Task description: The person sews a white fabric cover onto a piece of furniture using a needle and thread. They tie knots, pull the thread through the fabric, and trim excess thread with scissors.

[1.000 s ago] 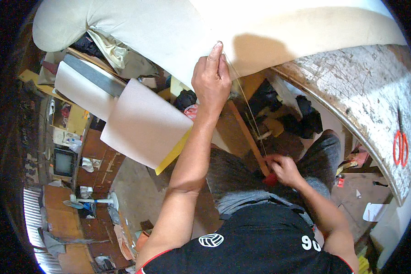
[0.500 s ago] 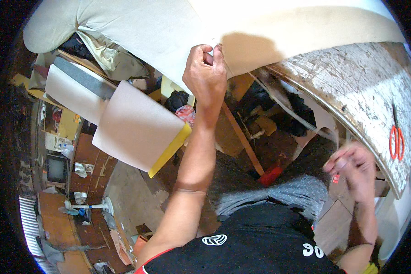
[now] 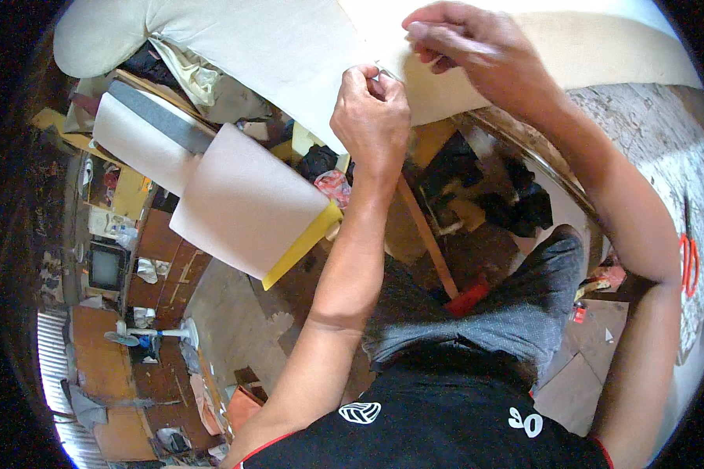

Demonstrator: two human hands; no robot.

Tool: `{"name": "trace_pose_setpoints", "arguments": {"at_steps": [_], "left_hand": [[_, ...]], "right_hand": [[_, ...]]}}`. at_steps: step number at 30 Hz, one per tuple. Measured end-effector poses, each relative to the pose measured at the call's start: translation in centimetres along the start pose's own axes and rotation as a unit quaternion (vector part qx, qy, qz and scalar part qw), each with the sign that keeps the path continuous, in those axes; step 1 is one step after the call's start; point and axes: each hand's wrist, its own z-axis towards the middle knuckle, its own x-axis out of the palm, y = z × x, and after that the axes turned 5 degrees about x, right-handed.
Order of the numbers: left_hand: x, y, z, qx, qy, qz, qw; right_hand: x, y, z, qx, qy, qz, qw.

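A large cream upholstered cushion point(image 3: 258, 55) spans the top of the view. My left hand point(image 3: 370, 125) is closed at its lower part, with a small thin shiny item at the fingertips, too small to name. My right hand point(image 3: 465, 51) is raised over the cushion, above and right of my left, its fingers curled together; what they hold, if anything, is too small to make out. Red-handled scissors point(image 3: 688, 264) lie on a worn, white-stained tabletop point(image 3: 641, 117) at the right, partly behind my right forearm.
Pale foam panels point(image 3: 246, 199) with a yellow edge lean at the middle left. Dark scraps point(image 3: 524, 203) and a wooden bar point(image 3: 422, 227) lie below the cushion. A white fan point(image 3: 180, 332), a small screen point(image 3: 108, 266) and brown boards stand at the lower left, beside clutter.
My right hand has swept from the lap out to the right, then up over the cushion. The thread seen stretched earlier is no longer visible. My left hand stays at the cushion, fingers more curled.
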Motion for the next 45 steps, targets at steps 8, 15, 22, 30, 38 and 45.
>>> {"name": "trace_pose_setpoints", "arguments": {"at_steps": [8,15,22,30,38,45], "left_hand": [[-0.5,-1.3,0.4,-0.064,0.029,0.006,0.997],[-0.4,0.2,0.2,-0.110,0.043,-0.108,0.987],[-0.3,0.6,0.2,-0.124,0.066,-0.145,0.979],[0.0,2.1,0.1,-0.101,0.070,-0.200,0.972],[-0.2,2.4,0.2,-0.102,0.077,-0.206,0.970],[-0.2,2.7,0.0,-0.106,0.080,-0.234,0.963]], "right_hand": [[1.5,-5.9,2.1,-0.095,-0.041,-0.019,0.994],[1.9,-7.4,1.2,-0.169,-0.022,-0.118,0.978],[1.8,-7.6,0.8,-0.115,-0.032,-0.161,0.980],[1.9,-8.2,0.9,-0.192,-0.031,-0.299,0.934],[2.7,-8.5,1.0,-0.161,-0.032,-0.264,0.951],[3.0,-8.7,1.3,-0.165,-0.030,-0.258,0.951]]}}
